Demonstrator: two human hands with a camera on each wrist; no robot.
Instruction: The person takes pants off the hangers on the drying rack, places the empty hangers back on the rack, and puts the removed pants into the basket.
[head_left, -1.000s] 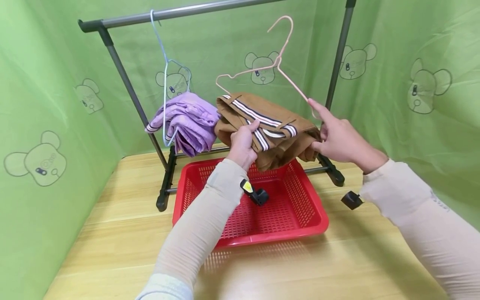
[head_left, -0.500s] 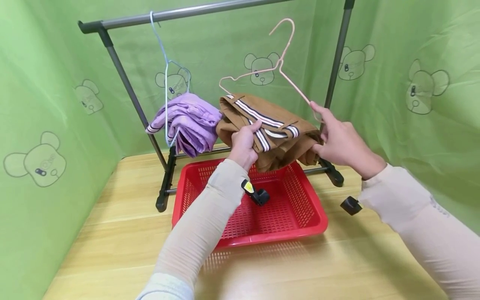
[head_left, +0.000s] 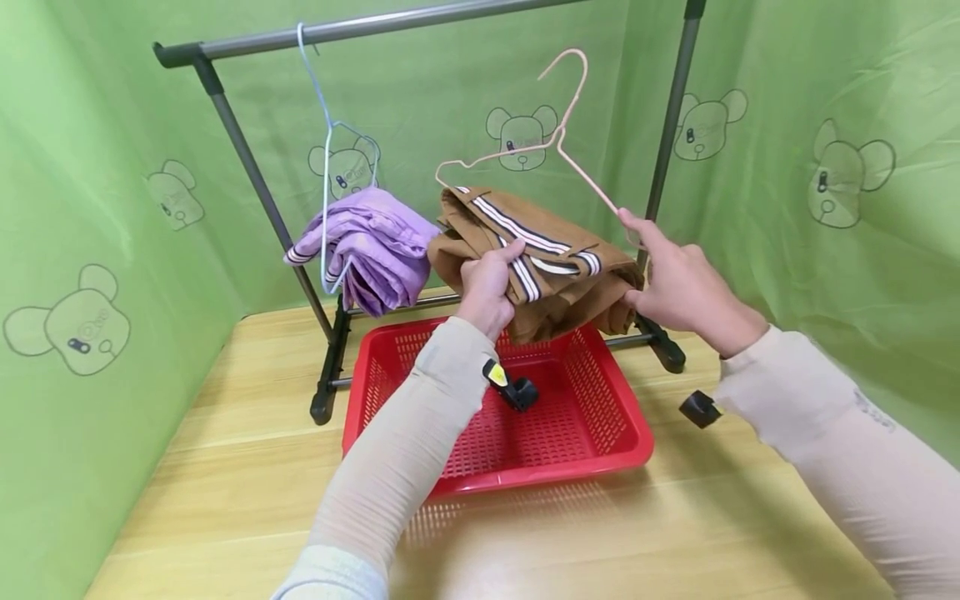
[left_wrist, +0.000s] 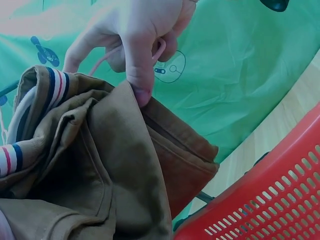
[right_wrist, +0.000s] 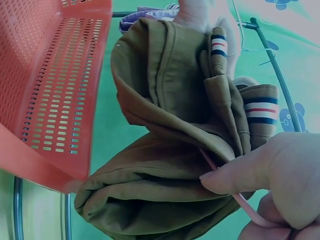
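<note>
Brown trousers (head_left: pixel 558 233) with a striped waistband are bunched up above the basket. My left hand (head_left: pixel 486 290) grips them at the front, thumb across the striped band. A pink wire hanger (head_left: pixel 591 173) rises over the trousers, its lower part hidden in the cloth and its hook touching nothing. At the right end, my right hand (head_left: pixel 688 282) holds the hanger's corner, forefinger stretched along the wire and thumb at the cloth. In the right wrist view, the pink wire (right_wrist: pixel 243 204) enters a fold of the trousers beside that thumb.
A purple garment (head_left: pixel 386 242) hangs folded on a blue hanger (head_left: pixel 327 167) from the rack's bar (head_left: pixel 450 14), left of the trousers. Below stands a red perforated basket (head_left: pixel 636 454) on the wooden table (head_left: pixel 247 492). Green curtains (head_left: pixel 75 208) surround the rack.
The pink hanger's hook and my right hand have sunk slightly. Both hands keep their hold, and the trousers have barely moved.
</note>
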